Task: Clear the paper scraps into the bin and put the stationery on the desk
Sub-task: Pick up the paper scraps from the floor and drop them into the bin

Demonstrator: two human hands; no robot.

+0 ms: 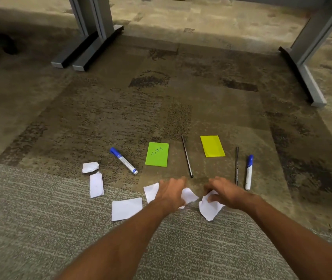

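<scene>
Reaching low over the carpet (39, 219), right hand (224, 194) curling loosely closed around a crumpled paper scrap (209, 207) beneath its fingers, left hand (171, 191) half-open, pressing on a white scrap (189, 196) just beside it.

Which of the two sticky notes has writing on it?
The green sticky note, between the left marker and the thin dark pen. It carries dark handwriting; the yellow note looks blank.
</scene>
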